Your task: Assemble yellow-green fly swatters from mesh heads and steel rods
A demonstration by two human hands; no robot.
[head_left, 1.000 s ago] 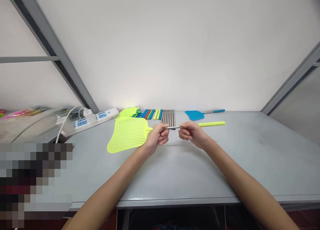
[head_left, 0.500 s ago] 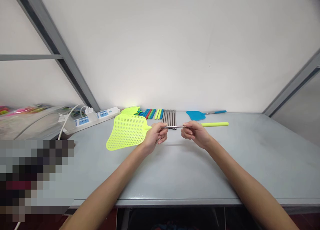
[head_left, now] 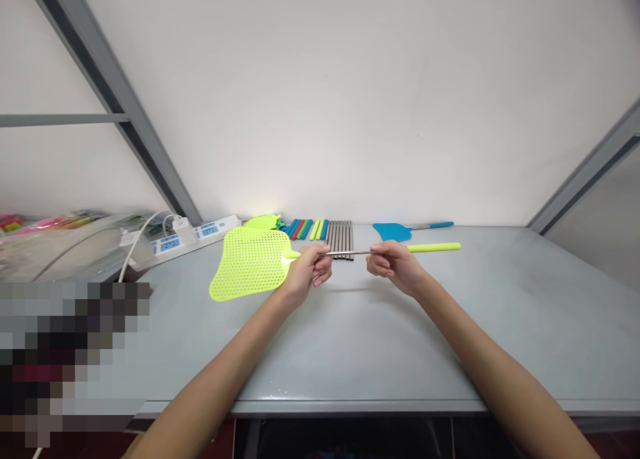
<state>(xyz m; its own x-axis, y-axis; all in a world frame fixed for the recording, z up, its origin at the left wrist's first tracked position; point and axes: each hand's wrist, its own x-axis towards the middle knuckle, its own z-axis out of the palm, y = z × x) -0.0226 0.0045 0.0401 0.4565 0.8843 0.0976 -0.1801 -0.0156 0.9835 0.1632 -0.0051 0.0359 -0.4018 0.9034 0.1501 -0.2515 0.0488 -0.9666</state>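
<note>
A yellow-green fly swatter [head_left: 253, 262] is held level above the table, its perforated head to the left and its yellow grip to the right. My left hand [head_left: 309, 272] is closed around the metal rod close to the head. Farther right, my right hand [head_left: 395, 264] pinches the same rod beside the grip. Bare shiny rod shows between the two hands. Behind it lie several metal rods [head_left: 341, 236] in a row, with coloured handle grips [head_left: 305, 229] to their left. A blue fly swatter [head_left: 393, 232] rests at the back right.
More yellow-green swatter heads [head_left: 263, 222] lie against the back wall. A white power strip [head_left: 200, 238] with plugs and cables stands at the left, beside clear plastic bags [head_left: 75, 246]. The grey table [head_left: 350, 359] ends at a front edge below my forearms.
My hands have moved slightly apart, so more bare rod shows between them. The swatter head has shifted a little left and the grip a little right.
</note>
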